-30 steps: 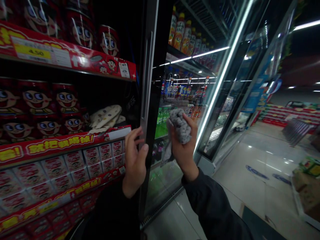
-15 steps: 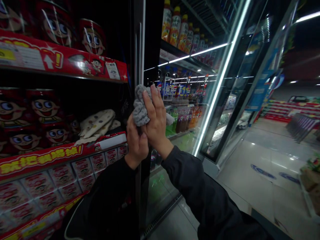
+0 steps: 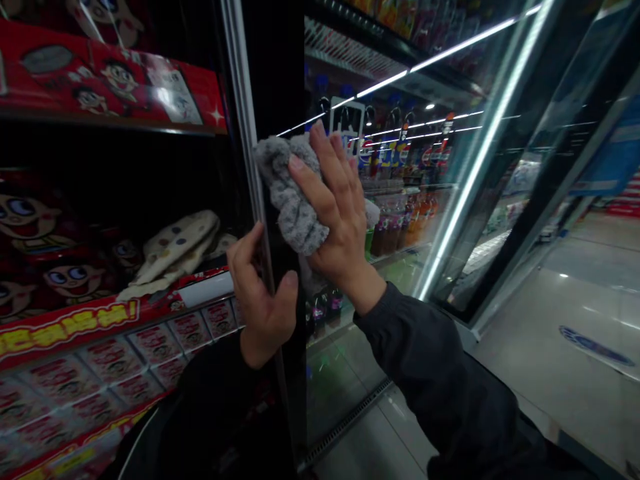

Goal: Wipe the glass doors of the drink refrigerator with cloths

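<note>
The right hand point(image 3: 337, 213) is pressing a crumpled grey cloth point(image 3: 295, 193) against the black door frame point(image 3: 273, 80) of a glass-door drinks cooler point(image 3: 345, 353), with the cloth lying across the frame's edge and the adjoining glass. The left hand point(image 3: 263, 300) is curled around the silver door handle point(image 3: 243, 133), its fingers and thumb closing just below the cloth. A red snack display shelf point(image 3: 65, 333) is standing beside the door, and bottled drinks point(image 3: 395, 223) are standing behind the glass.
</note>
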Demonstrator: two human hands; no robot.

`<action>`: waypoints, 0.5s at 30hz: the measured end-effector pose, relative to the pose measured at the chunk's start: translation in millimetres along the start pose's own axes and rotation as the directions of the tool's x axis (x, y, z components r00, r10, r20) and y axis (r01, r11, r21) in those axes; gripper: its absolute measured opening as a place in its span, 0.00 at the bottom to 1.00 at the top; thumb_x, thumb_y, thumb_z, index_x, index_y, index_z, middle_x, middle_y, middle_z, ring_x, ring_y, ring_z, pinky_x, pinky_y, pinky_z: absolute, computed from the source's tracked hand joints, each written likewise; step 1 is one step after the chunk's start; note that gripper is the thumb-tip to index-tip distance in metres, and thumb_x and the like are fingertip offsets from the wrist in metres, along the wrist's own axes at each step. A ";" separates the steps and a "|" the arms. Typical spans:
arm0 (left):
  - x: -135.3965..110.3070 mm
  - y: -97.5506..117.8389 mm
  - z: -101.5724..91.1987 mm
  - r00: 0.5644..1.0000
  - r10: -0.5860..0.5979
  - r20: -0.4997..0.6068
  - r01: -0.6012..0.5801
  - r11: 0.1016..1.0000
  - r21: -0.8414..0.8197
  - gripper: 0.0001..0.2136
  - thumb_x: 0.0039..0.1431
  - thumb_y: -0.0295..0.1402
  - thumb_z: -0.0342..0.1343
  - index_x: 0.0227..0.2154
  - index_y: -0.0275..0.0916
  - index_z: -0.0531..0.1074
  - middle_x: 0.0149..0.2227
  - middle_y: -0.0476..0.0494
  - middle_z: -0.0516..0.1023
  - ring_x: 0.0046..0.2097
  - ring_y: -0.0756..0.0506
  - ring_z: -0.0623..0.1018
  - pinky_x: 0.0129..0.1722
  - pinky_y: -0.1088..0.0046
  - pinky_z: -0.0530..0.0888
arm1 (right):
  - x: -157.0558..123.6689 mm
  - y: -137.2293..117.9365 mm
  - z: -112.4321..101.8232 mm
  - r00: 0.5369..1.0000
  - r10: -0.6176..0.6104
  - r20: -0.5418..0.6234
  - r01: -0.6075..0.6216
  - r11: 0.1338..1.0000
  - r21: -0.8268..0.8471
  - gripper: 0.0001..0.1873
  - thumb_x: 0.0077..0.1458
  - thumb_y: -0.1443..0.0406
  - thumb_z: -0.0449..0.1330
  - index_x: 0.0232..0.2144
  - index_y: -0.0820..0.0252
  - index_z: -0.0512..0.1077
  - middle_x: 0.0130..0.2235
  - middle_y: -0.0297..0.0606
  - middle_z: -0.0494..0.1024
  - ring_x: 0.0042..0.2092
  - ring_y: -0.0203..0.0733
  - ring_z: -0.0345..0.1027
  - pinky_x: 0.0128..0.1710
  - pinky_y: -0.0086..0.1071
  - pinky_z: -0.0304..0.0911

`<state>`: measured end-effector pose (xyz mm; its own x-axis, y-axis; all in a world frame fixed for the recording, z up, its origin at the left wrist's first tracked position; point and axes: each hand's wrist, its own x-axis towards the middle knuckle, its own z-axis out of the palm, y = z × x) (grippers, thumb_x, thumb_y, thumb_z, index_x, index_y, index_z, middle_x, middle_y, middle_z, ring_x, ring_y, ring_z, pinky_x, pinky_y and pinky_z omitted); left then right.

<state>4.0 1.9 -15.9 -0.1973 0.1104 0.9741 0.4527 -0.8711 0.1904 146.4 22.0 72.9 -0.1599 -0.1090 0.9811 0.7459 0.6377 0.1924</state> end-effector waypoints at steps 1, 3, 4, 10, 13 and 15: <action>-0.7 0.1 -0.2 1.000 -0.014 -0.007 0.013 1.000 -0.013 0.31 0.73 0.48 0.59 0.74 0.47 0.65 0.67 0.37 0.72 0.68 0.33 0.74 0.69 0.45 0.74 | -2.0 10.5 -0.3 1.000 0.010 0.006 -0.010 1.000 0.003 0.26 0.74 0.63 0.54 0.70 0.45 0.66 0.77 0.41 0.67 0.83 0.47 0.47 0.82 0.58 0.52; -2.3 -0.3 -0.2 0.999 -0.030 -0.012 0.029 0.999 -0.019 0.29 0.73 0.46 0.59 0.73 0.47 0.65 0.65 0.38 0.73 0.66 0.34 0.75 0.66 0.48 0.75 | -7.8 36.5 -0.4 1.000 0.009 0.004 -0.009 1.000 0.024 0.29 0.72 0.64 0.55 0.72 0.44 0.64 0.78 0.42 0.65 0.83 0.48 0.48 0.81 0.61 0.53; -3.0 -0.6 -0.1 1.000 -0.026 -0.010 0.026 1.000 -0.007 0.29 0.73 0.44 0.58 0.73 0.47 0.65 0.65 0.38 0.73 0.65 0.35 0.75 0.65 0.50 0.76 | -11.9 52.0 -1.0 1.000 0.004 -0.006 -0.004 0.999 0.036 0.29 0.72 0.63 0.55 0.72 0.44 0.63 0.78 0.43 0.65 0.83 0.49 0.49 0.80 0.62 0.55; -2.1 1.8 -0.2 0.998 0.068 -0.006 -0.068 0.996 0.054 0.27 0.75 0.39 0.57 0.73 0.46 0.64 0.65 0.38 0.74 0.65 0.38 0.77 0.65 0.56 0.76 | -48.2 157.5 -25.1 0.955 0.293 -0.038 -0.293 0.956 0.012 0.28 0.69 0.58 0.56 0.68 0.52 0.66 0.78 0.52 0.63 0.81 0.49 0.54 0.80 0.60 0.55; -0.9 4.2 -0.4 0.995 0.097 0.005 -0.097 0.992 0.081 0.26 0.76 0.38 0.55 0.73 0.45 0.63 0.65 0.37 0.75 0.66 0.38 0.77 0.66 0.55 0.76 | -56.2 194.4 -48.4 0.814 0.579 -0.041 -0.580 0.814 -0.040 0.33 0.63 0.64 0.59 0.70 0.56 0.65 0.80 0.52 0.60 0.82 0.47 0.52 0.82 0.49 0.49; -1.0 4.9 -0.6 0.993 0.114 0.007 -0.115 0.988 0.100 0.25 0.76 0.37 0.53 0.73 0.45 0.63 0.64 0.36 0.76 0.66 0.38 0.77 0.66 0.54 0.77 | -52.7 208.6 -61.1 0.700 0.710 -0.071 -0.714 0.696 -0.073 0.33 0.64 0.67 0.58 0.70 0.55 0.65 0.80 0.52 0.60 0.81 0.46 0.53 0.81 0.42 0.49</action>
<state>5.9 -2.8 -16.0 -0.1378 0.0136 0.9904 0.5571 -0.8257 0.0888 349.9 114.2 62.6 0.4639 0.3224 0.8251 0.6807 0.4663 -0.5649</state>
